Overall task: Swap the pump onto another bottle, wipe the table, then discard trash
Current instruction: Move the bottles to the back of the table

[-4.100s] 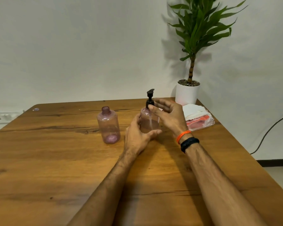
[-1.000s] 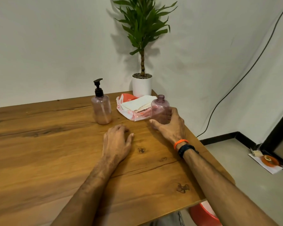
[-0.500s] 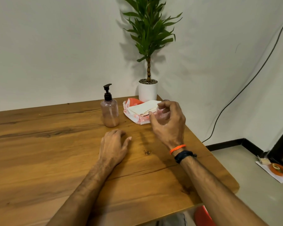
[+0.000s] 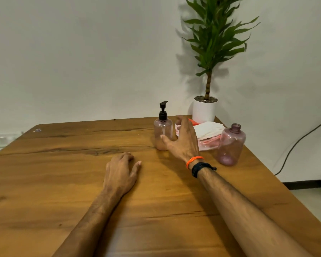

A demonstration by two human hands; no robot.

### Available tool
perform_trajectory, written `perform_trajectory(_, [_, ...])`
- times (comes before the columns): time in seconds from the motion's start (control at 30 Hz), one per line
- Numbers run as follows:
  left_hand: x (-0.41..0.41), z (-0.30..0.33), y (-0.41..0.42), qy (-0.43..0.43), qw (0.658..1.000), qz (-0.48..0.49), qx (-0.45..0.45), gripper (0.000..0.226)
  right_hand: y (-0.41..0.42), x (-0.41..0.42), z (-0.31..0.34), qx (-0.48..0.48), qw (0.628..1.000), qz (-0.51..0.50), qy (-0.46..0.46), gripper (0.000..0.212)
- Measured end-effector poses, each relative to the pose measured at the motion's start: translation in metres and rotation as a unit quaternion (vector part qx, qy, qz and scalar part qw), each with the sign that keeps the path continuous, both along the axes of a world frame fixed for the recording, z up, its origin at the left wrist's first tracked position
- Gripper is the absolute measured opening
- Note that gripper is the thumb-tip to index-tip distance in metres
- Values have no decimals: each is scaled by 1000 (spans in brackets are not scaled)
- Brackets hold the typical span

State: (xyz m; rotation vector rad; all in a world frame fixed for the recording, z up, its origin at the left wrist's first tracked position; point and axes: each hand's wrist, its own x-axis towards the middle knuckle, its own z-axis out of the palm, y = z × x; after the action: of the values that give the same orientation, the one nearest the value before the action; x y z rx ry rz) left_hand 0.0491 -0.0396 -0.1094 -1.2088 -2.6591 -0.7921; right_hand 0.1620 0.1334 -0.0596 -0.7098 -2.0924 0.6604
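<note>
A pink translucent bottle [image 4: 162,134] with a black pump [image 4: 163,110] on top stands upright on the wooden table [image 4: 63,182] near its far edge. My right hand [image 4: 183,141] hovers just right of it, fingers spread and holding nothing, thumb close to the bottle's lower side. A second pink bottle [image 4: 231,145], without a cap, stands upright to the right, apart from my hand. My left hand [image 4: 120,171] rests flat on the table, holding nothing.
A pack of white wipes in red-and-clear wrapping [image 4: 208,134] lies between the two bottles. A potted plant in a white pot [image 4: 205,110] stands at the far right corner. The table's right edge runs close to the uncapped bottle. A wall socket [image 4: 0,140] sits left.
My right hand let go of the uncapped bottle, which now stands on the table at the right, and moved left toward the pump bottle. My left hand stayed flat on the table.
</note>
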Motion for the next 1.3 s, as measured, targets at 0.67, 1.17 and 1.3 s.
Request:
perform_trajectory(0.67, [-11,-19,4,30,999,-9,12,49,13,-48,-4,27,989,102,100,99])
perform_trajectory(1.17, [-7,-10,-2,2,1000,-20,9,46,2,-16,4,2,976,202,81,92])
perform_trajectory(1.3, [-5,-7,-3,-10,1000,-19,15,44,-2,5,7,-21,961,253,106,85])
